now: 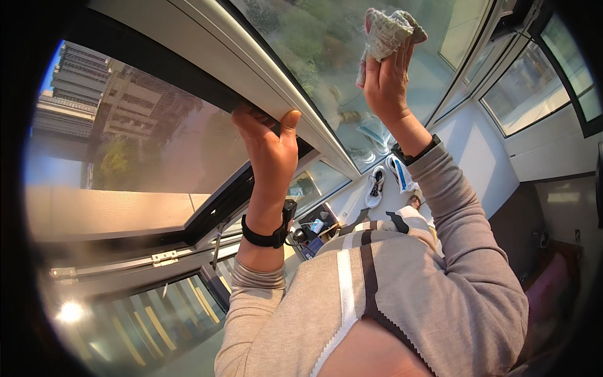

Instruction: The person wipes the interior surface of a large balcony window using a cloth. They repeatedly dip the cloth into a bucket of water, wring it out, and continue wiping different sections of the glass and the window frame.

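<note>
My right hand [388, 89] is raised with a crumpled, pale, frayed cloth [390, 35] at its fingers, against the window pane [325, 52]. Pinkish edges show on the cloth, and part of it is hidden behind the fingers. Further left, my left hand [271, 146] grips the edge of a white-and-dark window frame [226, 70]. Its thumb lies on the white face, while the fingers curl around the dark side and are partly hidden. Both wrists wear black bands.
An open window sash with a mesh-like screen [155, 136] stands at the left, with metal hinges [165, 258] below it. White shoes [375, 187] stand on the white sill [459, 146]. Small items [316, 226] crowd a corner under my left wrist. Another window [527, 89] is at right.
</note>
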A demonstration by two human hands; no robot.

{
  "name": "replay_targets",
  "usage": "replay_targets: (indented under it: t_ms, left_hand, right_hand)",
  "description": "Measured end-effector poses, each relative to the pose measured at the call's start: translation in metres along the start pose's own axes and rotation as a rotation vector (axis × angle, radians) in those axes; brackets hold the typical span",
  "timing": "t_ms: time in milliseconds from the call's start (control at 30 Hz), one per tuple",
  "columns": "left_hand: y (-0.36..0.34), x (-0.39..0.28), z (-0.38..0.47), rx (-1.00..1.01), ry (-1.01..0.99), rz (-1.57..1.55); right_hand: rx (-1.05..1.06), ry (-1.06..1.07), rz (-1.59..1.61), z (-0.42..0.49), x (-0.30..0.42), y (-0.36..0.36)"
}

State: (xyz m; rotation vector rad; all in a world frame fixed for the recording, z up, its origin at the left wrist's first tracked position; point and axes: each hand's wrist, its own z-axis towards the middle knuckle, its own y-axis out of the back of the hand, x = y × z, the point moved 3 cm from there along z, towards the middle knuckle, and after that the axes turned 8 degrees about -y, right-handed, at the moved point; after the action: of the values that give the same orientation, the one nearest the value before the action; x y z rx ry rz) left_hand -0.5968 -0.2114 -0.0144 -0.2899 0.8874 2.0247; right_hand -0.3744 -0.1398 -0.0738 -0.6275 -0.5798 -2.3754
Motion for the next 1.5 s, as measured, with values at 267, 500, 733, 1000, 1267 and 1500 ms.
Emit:
replay_targets:
  t_ms: [267,500,733,1000,1267,1500]
  left_hand:
    - [-0.001,0.001,-0.001,-0.017,0.021,-0.034]
    - [0.001,0.001,-0.002,0.000,0.007,0.005]
    - [0.001,0.008,-0.003,-0.008,0.008,-0.115]
    - [0.003,0.012,-0.005,0.002,0.013,0.032]
    - [0.005,0.008,-0.007,0.005,0.062,-0.019]
    - [0.003,0.006,-0.008,-0.005,0.035,-0.022]
  right_hand:
    - [0.260,0.008,0.098,-0.132,0.030,-0.058]
    - [0.441,-0.575,0.202,-0.191,0.000,-0.047]
    - [0.335,-0.072,0.409,-0.115,0.088,-0.056]
    - [0.399,-0.640,0.130,-0.257,-0.043,-0.076]
    - [0.078,-0.647,0.241,-0.173,-0.004,-0.072]
    - [0.016,-0.082,-0.115,-0.107,-0.022,-0.039]
